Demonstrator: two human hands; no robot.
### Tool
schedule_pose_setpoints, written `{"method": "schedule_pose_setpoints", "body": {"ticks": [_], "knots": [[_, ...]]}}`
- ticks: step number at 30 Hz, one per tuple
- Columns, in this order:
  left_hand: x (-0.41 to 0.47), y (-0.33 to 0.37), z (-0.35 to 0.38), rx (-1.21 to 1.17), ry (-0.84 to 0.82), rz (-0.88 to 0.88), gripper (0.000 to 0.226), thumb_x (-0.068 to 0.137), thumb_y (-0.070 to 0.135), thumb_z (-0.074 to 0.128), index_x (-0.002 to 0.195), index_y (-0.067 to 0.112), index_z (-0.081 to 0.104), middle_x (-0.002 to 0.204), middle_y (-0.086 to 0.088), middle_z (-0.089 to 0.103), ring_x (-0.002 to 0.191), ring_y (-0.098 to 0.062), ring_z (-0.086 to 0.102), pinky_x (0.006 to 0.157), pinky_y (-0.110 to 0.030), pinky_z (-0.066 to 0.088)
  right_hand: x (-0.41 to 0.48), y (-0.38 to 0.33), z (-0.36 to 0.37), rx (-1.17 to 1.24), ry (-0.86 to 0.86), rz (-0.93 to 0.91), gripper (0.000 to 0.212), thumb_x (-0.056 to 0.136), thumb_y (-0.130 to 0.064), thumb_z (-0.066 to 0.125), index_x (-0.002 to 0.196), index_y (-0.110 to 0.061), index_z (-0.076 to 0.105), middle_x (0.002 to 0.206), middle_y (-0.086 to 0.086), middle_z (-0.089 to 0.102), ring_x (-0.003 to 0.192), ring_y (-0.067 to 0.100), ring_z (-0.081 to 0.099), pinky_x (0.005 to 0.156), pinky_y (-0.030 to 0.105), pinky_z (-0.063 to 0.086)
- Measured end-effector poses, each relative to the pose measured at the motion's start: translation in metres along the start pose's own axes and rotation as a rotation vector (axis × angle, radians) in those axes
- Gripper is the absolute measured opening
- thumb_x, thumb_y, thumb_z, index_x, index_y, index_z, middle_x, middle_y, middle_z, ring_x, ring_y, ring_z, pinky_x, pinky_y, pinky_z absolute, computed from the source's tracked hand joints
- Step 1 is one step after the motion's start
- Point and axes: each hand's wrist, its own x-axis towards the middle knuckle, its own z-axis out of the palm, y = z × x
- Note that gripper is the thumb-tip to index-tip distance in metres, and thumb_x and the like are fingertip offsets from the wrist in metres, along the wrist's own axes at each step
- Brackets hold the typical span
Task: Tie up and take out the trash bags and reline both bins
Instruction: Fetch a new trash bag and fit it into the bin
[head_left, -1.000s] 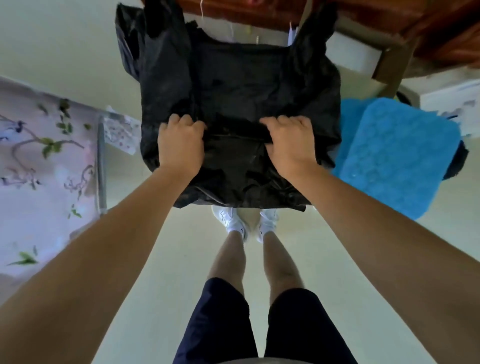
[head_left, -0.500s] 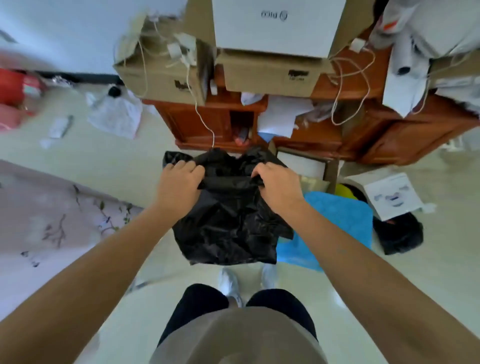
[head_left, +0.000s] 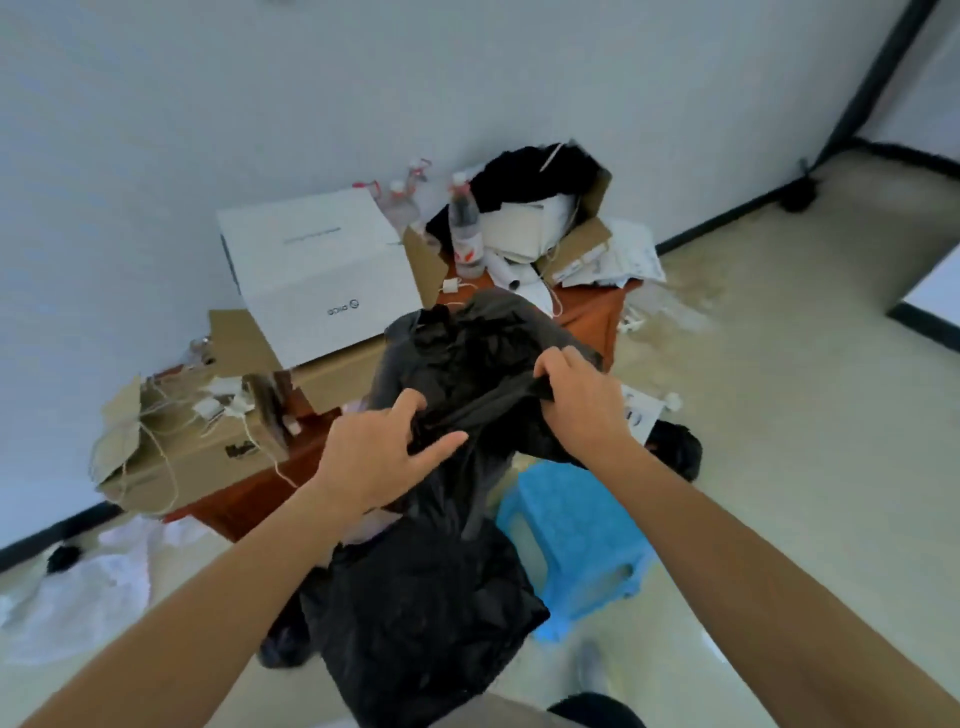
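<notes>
The pale floor (head_left: 779, 415) in front of me carries a blue plastic stool (head_left: 571, 530) just right of centre, crumpled white plastic (head_left: 98, 577) at near left, and a low red-brown cabinet (head_left: 244, 499) against the far wall. On the cabinet sit a tattered brown cardboard box (head_left: 197, 457) at left, a big white box (head_left: 311, 270) in the middle, and an open carton (head_left: 576, 249) at far right. Clear water bottles (head_left: 465, 228) stand beside the carton, and loose papers (head_left: 628, 260) lie just right of it.

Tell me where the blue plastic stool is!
In the head view, the blue plastic stool stands on the floor, right of centre, just beside the black plastic trash bag.
</notes>
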Motion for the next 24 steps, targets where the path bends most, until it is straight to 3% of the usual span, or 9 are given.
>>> {"method": "schedule_pose_setpoints", "body": {"ticks": [2,4,7,10,12,14,16,19,24], "knots": [[0.007,0.019,-0.001,-0.113,-0.024,0.034,0.060,0.090,0.071,0.027,0.113,0.023,0.056,0.056,0.010,0.061,0.048,-0.012,0.058,0.041,-0.029,0.045,-0.028,0.015,-0.015,-0.045,0.034,0.114,0.026,0.085,-0.010,0.065,0.103,-0.021,0.049,0.095,-0.003,0.038,0.065,0.023,0.042,0.050,0.032,0.028],[0.016,0.040,-0.001,-0.203,-0.011,0.090,0.043,0.094,0.057,0.042,0.117,0.023,0.055,0.067,0.011,0.066,0.058,-0.014,0.063,0.045,-0.027,0.043,-0.061,0.030,-0.030,-0.058,0.036,0.230,0.024,0.085,-0.009,0.064,0.102,-0.018,0.050,0.103,0.002,0.044,0.071,0.029,0.051,0.053,0.033,0.031],[0.033,0.076,-0.003,-0.334,0.069,0.089,0.041,0.091,0.048,0.056,0.122,0.021,0.054,0.106,0.004,0.066,0.095,-0.020,0.065,0.069,-0.032,0.050,-0.112,0.051,-0.055,-0.036,0.072,0.357,0.021,0.085,-0.008,0.062,0.100,-0.016,0.049,0.108,0.004,0.043,0.078,0.033,0.055,0.056,0.035,0.037],[0.047,0.127,-0.004,-0.408,-0.061,-0.018,0.090,0.079,0.072,0.058,0.143,0.013,0.036,0.143,-0.014,0.041,0.134,-0.033,0.037,0.105,-0.044,0.038,-0.166,0.071,-0.084,-0.047,0.130,0.477,0.021,0.082,-0.005,0.063,0.098,-0.013,0.051,0.108,0.005,0.045,0.075,0.034,0.054,0.056,0.034,0.035],[0.053,0.166,-0.008,-0.550,-0.300,-0.158,0.125,0.061,0.086,0.062,0.152,0.016,0.014,0.156,-0.013,0.023,0.143,-0.033,0.023,0.113,-0.049,0.029,-0.199,0.085,-0.100,-0.052,0.156,0.506,0.026,0.076,-0.002,0.065,0.095,-0.012,0.051,0.105,0.006,0.048,0.073,0.034,0.055,0.055,0.032,0.033],[0.056,0.212,-0.010,-0.775,-0.516,-0.239,0.142,0.050,0.082,0.074,0.155,0.020,0.002,0.159,-0.013,0.021,0.142,-0.033,0.029,0.111,-0.048,0.033,-0.234,0.102,-0.115,-0.058,0.194,0.518,0.030,0.071,-0.002,0.069,0.092,-0.012,0.051,0.103,0.005,0.050,0.071,0.033,0.055,0.053,0.029,0.032],[0.052,0.258,-0.006,-0.868,-0.599,-0.253,0.128,0.065,0.053,0.085,0.154,0.016,0.002,0.154,-0.015,0.032,0.135,-0.035,0.041,0.103,-0.043,0.040,-0.269,0.119,-0.129,-0.067,0.227,0.535,0.029,0.071,-0.005,0.070,0.091,-0.013,0.050,0.103,0.004,0.050,0.072,0.030,0.055,0.053,0.028,0.034],[0.044,0.326,0.001,-0.924,-0.516,-0.257,0.067,0.084,0.011,0.065,0.143,0.011,0.032,0.131,-0.013,0.054,0.116,-0.035,0.053,0.088,-0.037,0.045,-0.320,0.146,-0.150,-0.077,0.216,0.585,0.027,0.074,-0.011,0.069,0.094,-0.014,0.051,0.106,0.002,0.050,0.076,0.026,0.054,0.056,0.029,0.036],[0.027,0.479,0.001,-1.147,-0.609,-0.141,0.038,0.086,-0.008,0.038,0.111,0.018,0.050,0.100,-0.004,0.059,0.090,-0.024,0.056,0.083,-0.037,0.042,-0.420,0.219,-0.186,0.023,0.022,0.733,0.043,0.074,-0.027,0.065,0.115,-0.022,0.052,0.119,-0.001,0.048,0.103,0.024,0.054,0.077,0.034,0.047]]}}
